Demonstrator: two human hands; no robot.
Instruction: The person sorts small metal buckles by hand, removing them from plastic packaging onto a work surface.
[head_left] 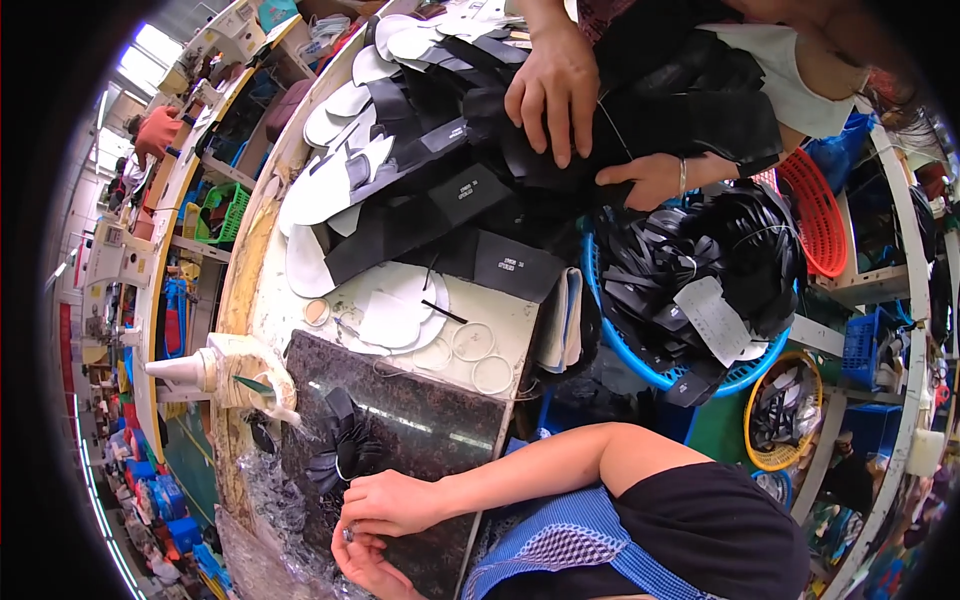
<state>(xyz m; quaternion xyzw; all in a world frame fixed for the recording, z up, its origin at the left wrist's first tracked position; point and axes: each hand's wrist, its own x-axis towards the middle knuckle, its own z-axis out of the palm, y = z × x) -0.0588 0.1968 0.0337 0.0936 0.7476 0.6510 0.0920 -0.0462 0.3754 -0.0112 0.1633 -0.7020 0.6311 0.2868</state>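
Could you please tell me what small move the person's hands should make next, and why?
I would probably have the right hand steady the bundle of black strips: it lies fanned and uneven on the dark speckled slab, right beside that hand, and the left hand is close by as well.

Workshop: sewing machines (120, 255), worn worktable (275, 300), blue basket (755, 370) of black pieces (645, 280).
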